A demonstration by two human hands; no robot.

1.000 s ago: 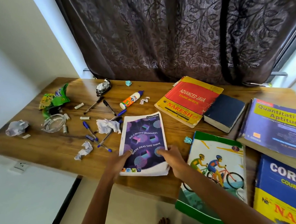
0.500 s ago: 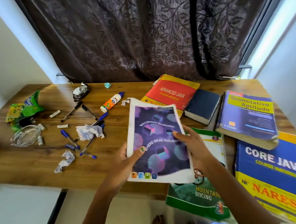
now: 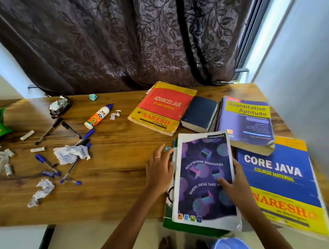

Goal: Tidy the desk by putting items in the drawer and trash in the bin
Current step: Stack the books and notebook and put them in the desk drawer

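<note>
1. My right fingers (image 3: 225, 182) clasp the purple soft-cover notebook (image 3: 204, 179) at its right edge; my left hand (image 3: 159, 168) lies flat and relaxed against its left side.
2. The notebook now sits on the green cycling book (image 3: 186, 227), beside the blue-and-yellow Core Java book (image 3: 281, 177), so the stacking has begun.
3. A moment ago I held it in the air; before that it lay mid-tabletop (image 3: 112, 156).
4. The blue pens (image 3: 46, 163) and crumpled paper (image 3: 71, 153) are untouched.
</note>
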